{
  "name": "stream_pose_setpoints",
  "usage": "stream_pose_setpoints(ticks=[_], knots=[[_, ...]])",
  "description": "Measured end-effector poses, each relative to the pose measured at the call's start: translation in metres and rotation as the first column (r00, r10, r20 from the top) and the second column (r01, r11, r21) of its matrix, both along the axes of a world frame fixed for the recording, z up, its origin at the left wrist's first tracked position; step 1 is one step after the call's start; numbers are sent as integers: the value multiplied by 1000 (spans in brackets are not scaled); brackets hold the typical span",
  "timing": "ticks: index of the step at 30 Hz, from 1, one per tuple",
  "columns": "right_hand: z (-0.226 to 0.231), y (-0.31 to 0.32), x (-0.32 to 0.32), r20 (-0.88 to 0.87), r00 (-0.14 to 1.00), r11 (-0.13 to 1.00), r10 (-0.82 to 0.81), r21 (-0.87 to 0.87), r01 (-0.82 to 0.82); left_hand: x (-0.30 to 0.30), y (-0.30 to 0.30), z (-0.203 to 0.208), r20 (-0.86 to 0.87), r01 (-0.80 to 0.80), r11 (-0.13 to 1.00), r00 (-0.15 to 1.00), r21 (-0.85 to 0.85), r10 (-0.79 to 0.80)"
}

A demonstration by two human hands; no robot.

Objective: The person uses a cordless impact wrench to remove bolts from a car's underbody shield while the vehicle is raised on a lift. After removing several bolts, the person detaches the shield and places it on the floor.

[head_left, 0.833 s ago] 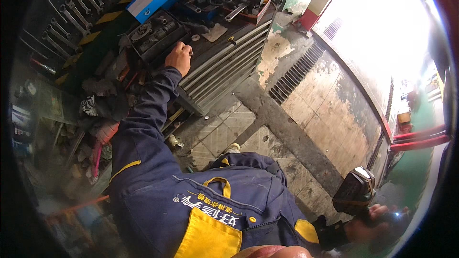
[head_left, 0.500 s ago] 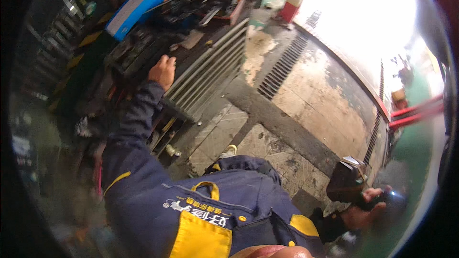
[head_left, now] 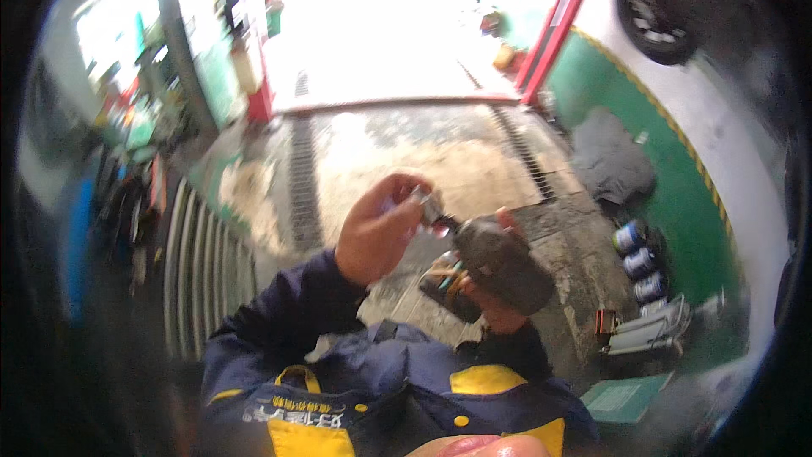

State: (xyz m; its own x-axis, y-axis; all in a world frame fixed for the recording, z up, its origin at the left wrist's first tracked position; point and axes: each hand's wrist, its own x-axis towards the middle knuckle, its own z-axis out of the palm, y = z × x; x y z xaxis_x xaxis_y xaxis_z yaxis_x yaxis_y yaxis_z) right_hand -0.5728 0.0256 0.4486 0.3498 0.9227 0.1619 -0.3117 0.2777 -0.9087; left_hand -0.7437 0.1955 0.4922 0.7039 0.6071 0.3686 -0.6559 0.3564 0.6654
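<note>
In front of my chest, both hands work at one dark power tool [head_left: 512, 269], a bulky body with a short nose pointing left. My right hand [head_left: 497, 311] is wrapped round it from below, with fingertips showing on the far side. Between the fingers of my left hand [head_left: 376, 233] is a short shiny metal piece [head_left: 431, 205] that looks like a socket. It meets the tool's nose; whether it is seated there I cannot tell. Beneath the tool, a dark open-topped container [head_left: 452, 296] holds several small items, partly hidden by my right hand.
A cart with grey slatted bars [head_left: 194, 267] stands at the left. Red posts [head_left: 554, 38] flank the bright opening ahead. Floor grates [head_left: 304, 182] cross the floor. Along the right wall are a dark cloth-like bundle [head_left: 613, 156], several cans [head_left: 640, 262] and a wheel [head_left: 655, 25].
My left hand has left the cart and now holds the metal piece at the tool's nose. The right hand has brought the power tool in front of me. My view has turned right.
</note>
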Motion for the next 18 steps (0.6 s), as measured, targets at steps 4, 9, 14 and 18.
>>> stream_pose_setpoints(ticks=[4, 9, 14, 18], knots=[[0, -9, 56, 129, 971, 945, -199, 288, 156, 103, -16, 9, 139, 123, 980, 980, 157, -145], [14, -31, 130, 385, 775, 859, -502, 331, 392, 209, -17, 30, 30, 95, 907, 993, 411, -118], [41, -39, 168, 251, 755, 786, -605, 341, 516, 275, -11, 82, -17, 148, 735, 983, 662, -183], [61, -21, 198, 319, 602, 675, -732, 461, 576, 327, 5, 134, -120, 302, 668, 945, 680, -304]])
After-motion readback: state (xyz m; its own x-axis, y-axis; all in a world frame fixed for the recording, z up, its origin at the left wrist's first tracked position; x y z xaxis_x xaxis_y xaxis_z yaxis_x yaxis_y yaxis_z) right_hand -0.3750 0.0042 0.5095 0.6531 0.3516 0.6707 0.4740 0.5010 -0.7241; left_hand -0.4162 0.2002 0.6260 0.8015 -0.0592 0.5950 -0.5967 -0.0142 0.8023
